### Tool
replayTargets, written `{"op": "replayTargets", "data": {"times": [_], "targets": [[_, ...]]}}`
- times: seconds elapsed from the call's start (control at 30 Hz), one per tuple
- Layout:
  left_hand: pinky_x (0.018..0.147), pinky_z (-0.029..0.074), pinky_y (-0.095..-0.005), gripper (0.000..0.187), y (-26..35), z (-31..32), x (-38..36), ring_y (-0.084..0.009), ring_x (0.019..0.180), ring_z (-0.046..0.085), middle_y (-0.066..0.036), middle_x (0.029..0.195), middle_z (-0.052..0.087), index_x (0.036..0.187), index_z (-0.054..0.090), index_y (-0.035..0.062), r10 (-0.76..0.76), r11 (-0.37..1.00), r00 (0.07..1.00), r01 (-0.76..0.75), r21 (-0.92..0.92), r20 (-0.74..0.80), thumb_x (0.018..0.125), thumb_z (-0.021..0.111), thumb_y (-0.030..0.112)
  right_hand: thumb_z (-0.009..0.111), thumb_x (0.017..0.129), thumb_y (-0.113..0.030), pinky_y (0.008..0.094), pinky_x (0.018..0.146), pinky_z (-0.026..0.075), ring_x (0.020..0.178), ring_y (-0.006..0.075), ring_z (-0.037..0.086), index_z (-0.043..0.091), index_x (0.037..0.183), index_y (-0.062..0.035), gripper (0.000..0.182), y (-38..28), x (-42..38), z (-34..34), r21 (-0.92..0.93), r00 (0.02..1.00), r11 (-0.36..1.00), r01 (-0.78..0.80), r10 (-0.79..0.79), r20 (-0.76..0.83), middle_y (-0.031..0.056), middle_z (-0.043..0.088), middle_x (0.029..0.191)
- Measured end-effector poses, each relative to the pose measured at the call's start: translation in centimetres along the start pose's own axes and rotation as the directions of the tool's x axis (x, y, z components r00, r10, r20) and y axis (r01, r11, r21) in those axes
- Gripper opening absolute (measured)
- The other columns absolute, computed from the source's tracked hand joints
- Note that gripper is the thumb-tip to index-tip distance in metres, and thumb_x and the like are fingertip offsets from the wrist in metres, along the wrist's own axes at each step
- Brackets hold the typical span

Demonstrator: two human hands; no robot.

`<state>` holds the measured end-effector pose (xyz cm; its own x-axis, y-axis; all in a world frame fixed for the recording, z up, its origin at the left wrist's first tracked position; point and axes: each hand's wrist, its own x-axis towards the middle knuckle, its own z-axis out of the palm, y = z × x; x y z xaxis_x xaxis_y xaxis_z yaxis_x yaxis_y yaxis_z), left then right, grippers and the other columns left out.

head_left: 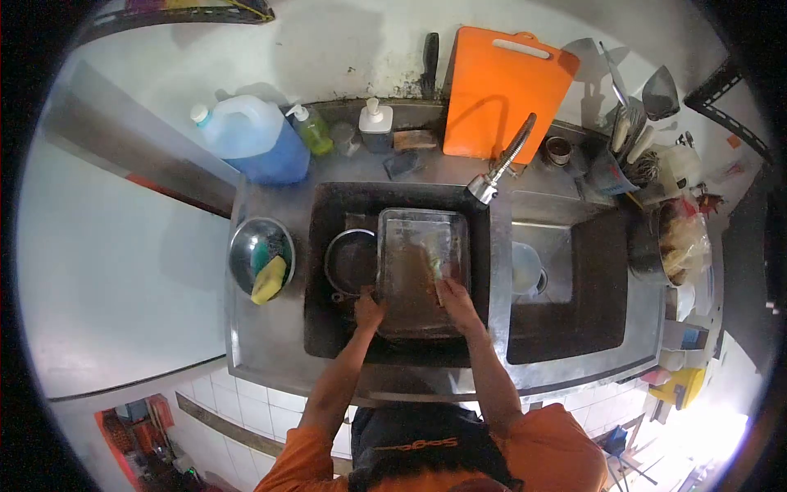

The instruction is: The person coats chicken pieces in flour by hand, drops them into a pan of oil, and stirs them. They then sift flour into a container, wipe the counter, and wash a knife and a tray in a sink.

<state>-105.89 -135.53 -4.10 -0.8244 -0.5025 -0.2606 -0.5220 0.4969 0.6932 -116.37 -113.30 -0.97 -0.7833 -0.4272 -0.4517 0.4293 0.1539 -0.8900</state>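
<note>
A rectangular metal baking tray lies in the left sink basin, its inside brownish and wet-looking. My left hand is closed on the tray's left edge, near the front. Over the tray's right half, my right hand is closed around a small pale, greenish-white thing, whose kind I cannot tell. Left of the tray sits a round metal pan, partly covered by the tray's edge.
A steel bowl with a yellow sponge stands left of the basin. The tap head hangs above the divider. A whitish cup lies in the right basin. Behind stand an orange cutting board, soap bottles and a blue jug.
</note>
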Motion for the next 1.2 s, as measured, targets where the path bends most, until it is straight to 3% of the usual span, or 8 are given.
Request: {"op": "replayTargets", "data": {"times": [0.07,0.33,0.43,0.5,0.57,0.7,0.9,1.2], "targets": [[0.088,0.049,-0.0446,0.042,1.9,0.7,0.1,-0.0314,0.098,0.064,-0.016,0.111,0.064,0.117,0.06,0.0014,0.123,0.986,0.968,-0.094,0.139,-0.219,0.091,0.065,0.033,0.05,0.102,-0.029,0.0274,0.07,0.045,0.084,0.0085,0.056,0.059,0.127,-0.0069,0.034,-1.2,0.4,0.7,-0.103,0.999,0.994,0.033,-0.031,0.025,-0.001,0.064,0.099],[0.082,0.054,-0.0368,0.03,14.4,2.0,2.1,-0.0197,0.096,0.064,-0.009,0.106,0.065,0.116,0.058,0.0054,-0.054,0.174,0.932,0.362,-0.916,0.358,0.098,0.059,0.03,0.052,0.094,-0.013,0.0385,0.073,0.052,0.087,0.0309,0.07,0.066,0.108,-0.0015,0.023,-12.7,-1.0,-0.3,-0.653,0.922,0.662,0.37,-0.346,0.171,0.0192,0.07,0.093],[0.084,0.056,-0.0388,0.032,14.3,2.3,2.9,-0.0235,0.095,0.065,-0.011,0.113,0.064,0.123,0.055,0.0037,-0.032,0.165,0.922,0.387,-0.907,0.387,0.099,0.057,0.025,0.053,0.096,-0.023,0.0362,0.062,0.051,0.07,0.0199,0.066,0.068,0.098,-0.0036,0.025,-14.0,4.6,-8.2,-0.765,0.761,0.576,0.288,-0.623,-0.183,0.0128,0.071,0.084],[0.082,0.056,-0.0381,0.035,15.2,1.9,3.1,-0.0226,0.088,0.066,-0.012,0.114,0.064,0.126,0.054,0.0023,0.012,0.192,0.919,0.385,-0.903,0.395,0.099,0.055,0.026,0.055,0.097,-0.036,0.0225,0.053,0.048,0.062,0.011,0.061,0.064,0.1,-0.0004,0.037,-18.6,8.6,-12.5,0.194,0.84,0.958,0.213,-0.078,-0.536,0.0112,0.069,0.084],[0.08,0.056,-0.037,0.037,15.2,1.8,3.8,-0.0206,0.085,0.064,-0.012,0.116,0.064,0.128,0.053,0.0016,0.075,0.178,0.898,0.416,-0.892,0.434,0.1,0.054,0.026,0.057,0.095,-0.035,0.0195,0.05,0.05,0.06,0.0094,0.06,0.063,0.096,0.0022,0.038,-20.3,12.5,-16.9,0.806,0.992,0.589,-0.054,-0.06,0.111,0.0093,0.067,0.079],[0.081,0.054,-0.0337,0.037,17.6,0.5,4.6,-0.0172,0.083,0.061,-0.013,0.122,0.062,0.13,0.052,-0.0001,0.152,0.108,0.889,0.42,-0.901,0.433,0.1,0.054,0.021,0.058,0.095,-0.03,0.0191,0.051,0.053,0.06,0.0105,0.059,0.06,0.101,0.0047,0.035,-19.3,18.6,-18.4,0.92,0.977,0.372,-0.126,-0.115,0.18,0.0081,0.065,0.079],[0.093,0.05,-0.0302,0.034,21.8,-0.4,4.8,-0.0193,0.106,0.062,-0.013,0.128,0.06,0.131,0.052,-0.0021,0.292,0.078,0.907,0.293,-0.953,0.303,0.098,0.054,0.004,0.053,0.098,-0.018,0.0215,0.065,0.048,0.074,0.0104,0.059,0.063,0.097,-0.0016,0.02,-12.9,16.5,-12.3,0.215,0.931,0.924,0.317,-0.261,-0.253,0.0042,0.065,0.087],[0.091,0.049,-0.0325,0.027,26.3,-3.1,5.6,-0.0151,0.105,0.061,-0.011,0.122,0.064,0.121,0.057,-0.0016,0.181,0.358,0.983,-0.069,-0.931,-0.003,0.101,0.052,0.016,0.048,0.102,-0.028,0.0295,0.056,0.042,0.064,0.0093,0.051,0.064,0.1,-0.0009,0.031,-15.9,1.6,-0.5,-0.246,0.874,0.872,0.423,-0.464,-0.144,0.0023,0.062,0.076]]}}
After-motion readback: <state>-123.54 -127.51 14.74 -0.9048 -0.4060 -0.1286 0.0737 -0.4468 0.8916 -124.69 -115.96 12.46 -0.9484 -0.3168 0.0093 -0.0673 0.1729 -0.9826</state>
